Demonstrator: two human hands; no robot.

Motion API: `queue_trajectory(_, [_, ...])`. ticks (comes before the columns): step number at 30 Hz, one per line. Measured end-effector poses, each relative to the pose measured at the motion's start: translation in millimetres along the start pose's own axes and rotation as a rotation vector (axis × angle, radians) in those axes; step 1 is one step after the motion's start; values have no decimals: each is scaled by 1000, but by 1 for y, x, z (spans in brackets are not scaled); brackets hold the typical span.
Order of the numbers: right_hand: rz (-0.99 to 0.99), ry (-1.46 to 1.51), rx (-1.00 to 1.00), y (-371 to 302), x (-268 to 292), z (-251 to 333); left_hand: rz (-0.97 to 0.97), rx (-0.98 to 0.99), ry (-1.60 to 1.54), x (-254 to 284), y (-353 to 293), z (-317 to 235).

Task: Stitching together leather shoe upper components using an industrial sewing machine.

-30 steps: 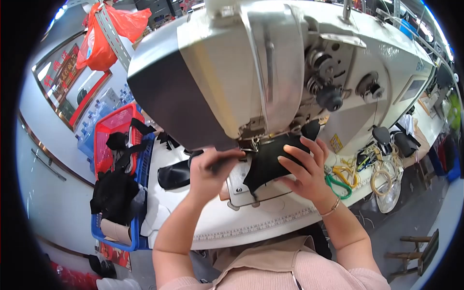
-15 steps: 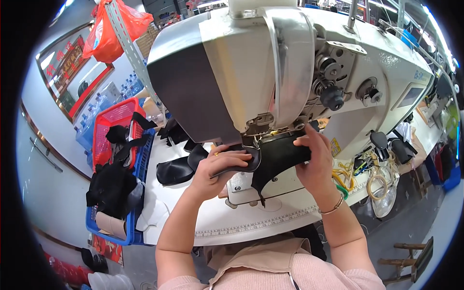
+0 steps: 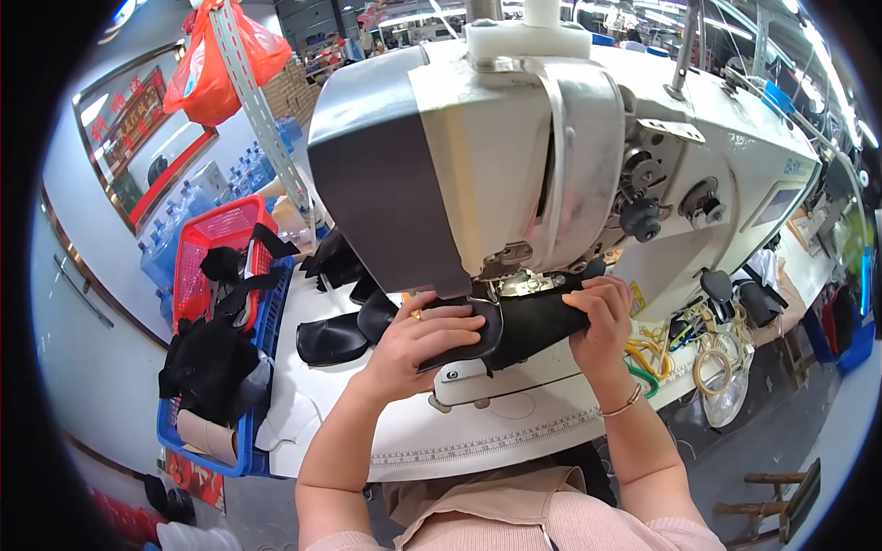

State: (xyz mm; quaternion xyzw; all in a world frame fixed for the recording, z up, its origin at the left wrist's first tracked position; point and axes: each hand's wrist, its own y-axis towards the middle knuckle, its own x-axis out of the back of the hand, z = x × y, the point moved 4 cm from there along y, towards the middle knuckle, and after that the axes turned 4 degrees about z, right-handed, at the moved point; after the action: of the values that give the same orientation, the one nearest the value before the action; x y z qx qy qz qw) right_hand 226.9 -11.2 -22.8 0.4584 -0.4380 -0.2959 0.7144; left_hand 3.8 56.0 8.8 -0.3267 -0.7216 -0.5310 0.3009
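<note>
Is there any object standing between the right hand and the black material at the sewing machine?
No, nothing visible is in the way: the right hand touches the black material directly.

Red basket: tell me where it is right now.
The red basket is on the left of the head view, left of the sewing machine, next to the blue basket, with blue bottles along its left side.

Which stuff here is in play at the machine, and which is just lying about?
In play:
- sewing machine
- glossy black piece, under left hand
- matte black piece, at right hand

Apparently lying about:
- beige ring
- hanging red plastic bag
- wooden stool
</note>
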Motion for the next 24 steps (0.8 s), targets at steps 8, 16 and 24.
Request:
queue_trajectory(8, [-145, 383, -532, -11, -18, -31, -15, 41, -18, -3, 2, 2])
queue_trajectory(16, [106, 1535, -1191, -17, -26, -16, -147, 385, -625, -5, 0, 24])
queue_trajectory(24, [49, 1434, -1198, -14, -30, -31, 84, -12, -4, 3, 4, 8])
